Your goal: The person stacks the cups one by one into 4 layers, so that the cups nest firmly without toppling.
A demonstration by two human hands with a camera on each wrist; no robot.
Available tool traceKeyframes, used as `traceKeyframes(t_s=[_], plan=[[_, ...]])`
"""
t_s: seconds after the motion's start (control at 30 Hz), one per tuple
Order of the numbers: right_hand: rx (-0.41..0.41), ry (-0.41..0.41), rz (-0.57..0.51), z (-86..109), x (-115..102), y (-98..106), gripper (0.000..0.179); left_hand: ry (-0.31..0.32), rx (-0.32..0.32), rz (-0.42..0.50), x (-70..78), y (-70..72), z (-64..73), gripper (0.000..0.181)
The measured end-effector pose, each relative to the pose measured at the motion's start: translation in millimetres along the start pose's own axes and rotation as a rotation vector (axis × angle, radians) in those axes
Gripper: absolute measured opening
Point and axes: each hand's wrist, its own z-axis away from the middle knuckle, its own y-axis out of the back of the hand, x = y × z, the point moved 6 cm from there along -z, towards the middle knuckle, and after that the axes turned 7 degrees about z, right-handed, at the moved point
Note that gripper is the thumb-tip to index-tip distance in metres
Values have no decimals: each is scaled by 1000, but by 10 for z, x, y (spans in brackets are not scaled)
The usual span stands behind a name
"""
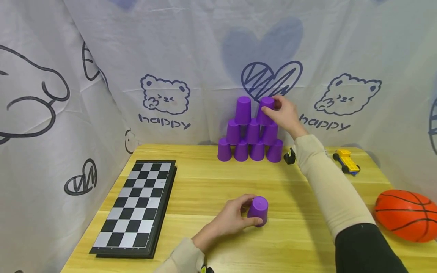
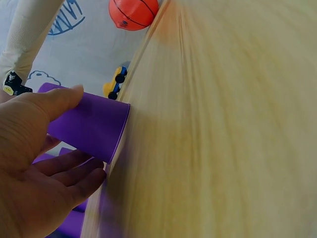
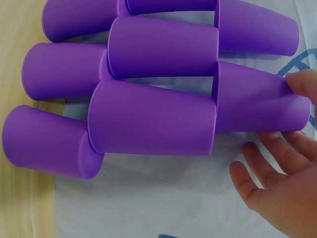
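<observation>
Purple plastic cups stand upside down in a stepped stack point(image 1: 252, 132) at the back of the table: several in the bottom row, three above, two on top. My right hand point(image 1: 285, 114) holds the right-hand top cup point(image 3: 262, 99) near its closed end, thumb on one side and fingers on the other. That cup's rim meets the row below. Toward the front, my left hand point(image 1: 233, 216) grips a separate upside-down purple cup point(image 1: 260, 206), its thumb and fingers on opposite sides. In the left wrist view this cup's rim point(image 2: 121, 131) is right at the tabletop.
A black-and-white checkered board point(image 1: 136, 204) lies along the table's left side. On the right are a yellow toy vehicle point(image 1: 346, 161) and an orange ball point(image 1: 406, 215) with black lines. A white printed curtain point(image 1: 205, 49) hangs close behind the stack.
</observation>
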Motion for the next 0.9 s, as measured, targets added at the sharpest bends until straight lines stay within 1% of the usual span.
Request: traceKeyframes(t_s=[0.2,0.4,0.63,0.77,0.9], plan=[[1,2,-4,-5,15,0,59,4,5,18,-11,0,-4,61],[-1,1,-1,-11,34,-2,60,4,10,15,-5,-1,4,60],[4,4,-8,-3,39,28,61,-2,6,2,14,7,-17,60],[1,6,-27,16,42,39,65,-17,20,-8,47,46,-45,60],[-3,-7,-44,49,71,52,70,-36,43,-23,110,134,-86,59]])
